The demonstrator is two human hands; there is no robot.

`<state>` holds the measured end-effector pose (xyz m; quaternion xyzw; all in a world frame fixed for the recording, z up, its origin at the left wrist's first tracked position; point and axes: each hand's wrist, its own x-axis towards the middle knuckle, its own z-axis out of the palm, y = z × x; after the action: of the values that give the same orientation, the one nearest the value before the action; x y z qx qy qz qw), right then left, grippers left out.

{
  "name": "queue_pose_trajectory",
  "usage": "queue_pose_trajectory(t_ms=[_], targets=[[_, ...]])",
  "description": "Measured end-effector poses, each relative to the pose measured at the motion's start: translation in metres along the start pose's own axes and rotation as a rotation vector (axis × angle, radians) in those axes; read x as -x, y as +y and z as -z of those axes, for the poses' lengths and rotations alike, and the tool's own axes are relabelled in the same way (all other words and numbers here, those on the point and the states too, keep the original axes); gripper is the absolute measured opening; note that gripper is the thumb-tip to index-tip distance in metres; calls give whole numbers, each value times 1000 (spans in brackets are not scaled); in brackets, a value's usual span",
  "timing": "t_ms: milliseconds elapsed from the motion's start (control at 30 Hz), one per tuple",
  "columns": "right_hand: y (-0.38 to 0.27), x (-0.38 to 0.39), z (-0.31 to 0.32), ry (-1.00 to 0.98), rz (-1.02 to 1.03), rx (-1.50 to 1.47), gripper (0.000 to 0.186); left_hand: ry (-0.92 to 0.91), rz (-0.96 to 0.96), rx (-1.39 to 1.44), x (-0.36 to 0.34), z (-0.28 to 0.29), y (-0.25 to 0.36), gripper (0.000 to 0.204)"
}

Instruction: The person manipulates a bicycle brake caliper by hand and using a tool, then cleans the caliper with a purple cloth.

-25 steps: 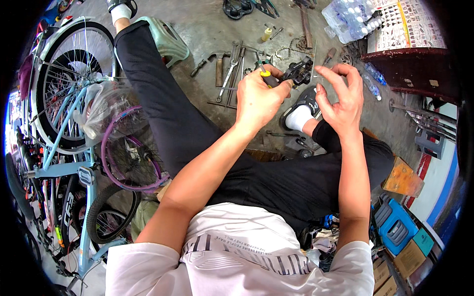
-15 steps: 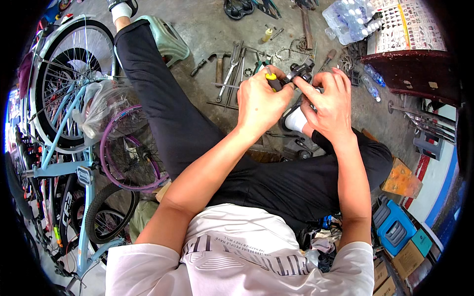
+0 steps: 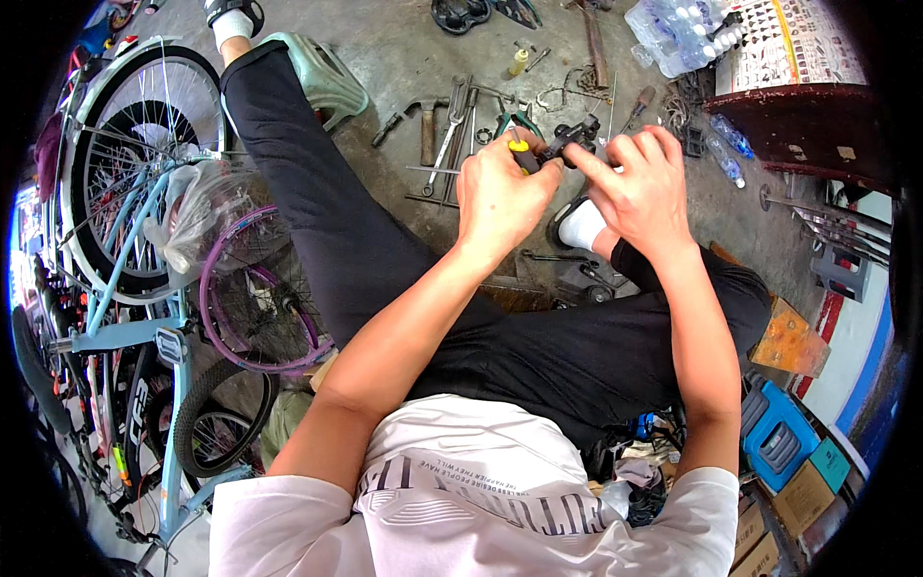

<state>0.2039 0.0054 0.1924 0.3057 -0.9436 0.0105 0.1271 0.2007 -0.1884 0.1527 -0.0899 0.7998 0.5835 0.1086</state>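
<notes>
In my closed left hand [image 3: 502, 197] is a tool with a yellow-and-black handle [image 3: 520, 152], held upright beside a black bicycle component [image 3: 575, 137] that appears to be gripped there too. My right hand [image 3: 638, 188] has its index finger reaching onto that component and its other fingers curled. Below and behind my hands, a hammer [image 3: 426, 130], long wrenches [image 3: 447, 144] and green-handled pliers [image 3: 507, 120] lie on the concrete floor [image 3: 394, 173]. My outstretched left leg and bent right leg frame the tools.
Bicycles [image 3: 115, 317], a purple wheel [image 3: 219, 317] and a green plastic stool [image 3: 332, 82] line my left. Bottled water [image 3: 673, 34], a dark red cabinet [image 3: 788, 139], a blue plastic case [image 3: 774, 433] and cardboard boxes [image 3: 803, 495] are on my right.
My right hand has moved left onto the black component, its index finger now touching it and the other fingers more curled. My left hand and the component have shifted slightly left.
</notes>
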Motion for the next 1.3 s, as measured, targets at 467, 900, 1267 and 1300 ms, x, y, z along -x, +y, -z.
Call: queue_pose_trajectory(t_ms=[467, 900, 1267, 1300], targets=[[5, 8, 2, 81, -67, 14, 52, 7, -26, -34, 1, 2, 11, 23], [-2, 17, 2, -26, -17, -233, 57, -22, -8, 9, 1, 1, 1, 20], [4, 19, 1, 199, -273, -423, 50, -239, 201, 522, -4, 10, 8, 19], [2, 17, 0, 193, -238, -405, 51, -276, 225, 571, -4, 10, 9, 19]])
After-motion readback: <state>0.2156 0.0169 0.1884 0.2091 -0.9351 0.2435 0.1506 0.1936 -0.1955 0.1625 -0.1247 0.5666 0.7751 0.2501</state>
